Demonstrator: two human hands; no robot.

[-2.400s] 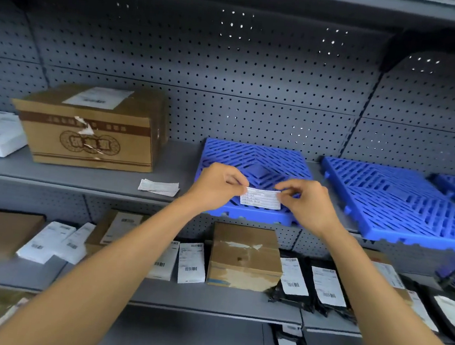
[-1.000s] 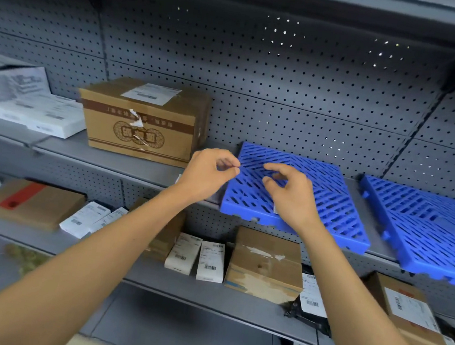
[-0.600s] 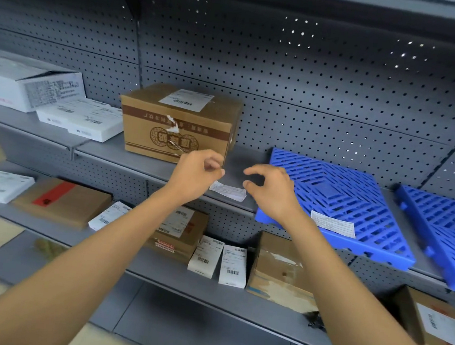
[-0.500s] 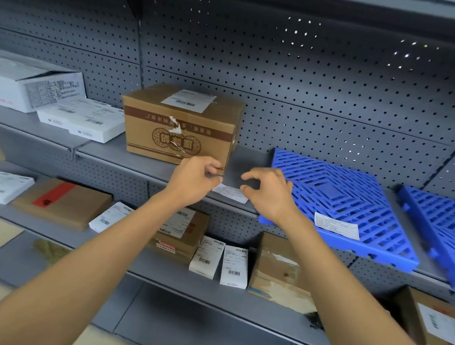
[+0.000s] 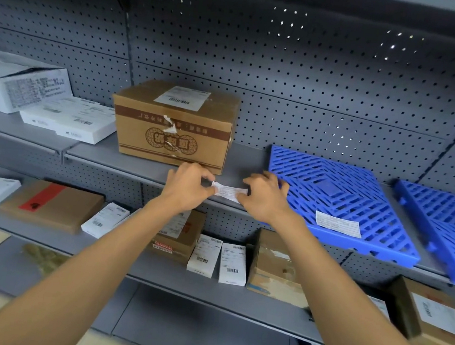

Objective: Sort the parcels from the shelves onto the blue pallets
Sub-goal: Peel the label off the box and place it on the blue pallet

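Observation:
My left hand (image 5: 188,186) and my right hand (image 5: 264,198) each pinch one end of a small white paper label (image 5: 229,191), held just above the front edge of the grey upper shelf (image 5: 126,158). Behind the hands stands a brown cardboard box (image 5: 175,126) with a shipping label on top. To the right lies a blue slatted pallet (image 5: 337,196) with another white label (image 5: 338,224) on its front part. A second blue pallet (image 5: 447,225) sits further right, cut by the frame edge.
White boxes (image 5: 44,103) sit at the upper shelf's left end. The lower shelf (image 5: 207,289) holds several parcels: flat brown boxes, small white labelled packets (image 5: 218,259), a taped brown carton (image 5: 275,265) and dark bags at the right. Grey pegboard backs the shelves.
My hands left one label lying on the blue pallet, moved left to the shelf beside the brown box and picked up a second label there. My view turned left.

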